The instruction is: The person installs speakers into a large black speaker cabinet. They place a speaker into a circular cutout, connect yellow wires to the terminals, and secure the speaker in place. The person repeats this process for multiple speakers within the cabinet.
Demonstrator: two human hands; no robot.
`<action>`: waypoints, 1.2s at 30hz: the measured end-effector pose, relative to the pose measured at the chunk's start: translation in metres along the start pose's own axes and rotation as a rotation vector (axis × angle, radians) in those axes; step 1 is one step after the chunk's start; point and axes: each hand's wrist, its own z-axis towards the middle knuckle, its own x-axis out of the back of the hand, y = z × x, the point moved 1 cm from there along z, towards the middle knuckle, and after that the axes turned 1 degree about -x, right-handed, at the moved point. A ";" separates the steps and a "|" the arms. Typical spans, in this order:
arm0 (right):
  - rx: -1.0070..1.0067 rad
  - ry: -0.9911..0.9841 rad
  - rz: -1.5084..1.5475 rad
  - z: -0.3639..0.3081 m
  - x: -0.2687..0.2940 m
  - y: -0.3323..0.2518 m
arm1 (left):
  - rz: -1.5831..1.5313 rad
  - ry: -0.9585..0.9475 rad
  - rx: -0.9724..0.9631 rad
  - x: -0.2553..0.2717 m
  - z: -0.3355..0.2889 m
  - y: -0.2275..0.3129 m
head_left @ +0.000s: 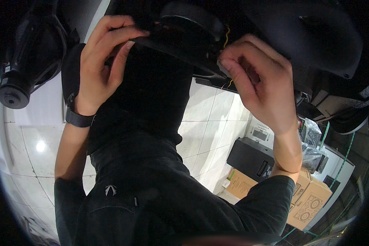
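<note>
A long black panel (174, 49) with a round dark rim (192, 17) above it lies across the top middle, over my dark-clothed legs. My left hand (104, 61), with a black band on its wrist, pinches the panel's left end between fingers and thumb. At the panel's right end my right hand (258, 71) is closed, thumb against curled fingers; what sits between the fingertips is too dark and small to make out. A thin yellow wire (227, 36) runs just left of my right fingers. Most of the dark part's detail is lost in shadow.
Far left hangs a bulky black fixture with a round end (14, 96). A large dark curved shape (315, 37) fills the upper right. At lower right stand a black box (250, 158), cardboard boxes (311, 201) and clear plastic bags (311, 133). White floor tiles (201, 102) show below.
</note>
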 end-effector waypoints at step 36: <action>-0.609 0.169 0.797 -0.031 -0.035 0.002 | 0.006 -0.023 -0.017 -0.001 0.004 0.003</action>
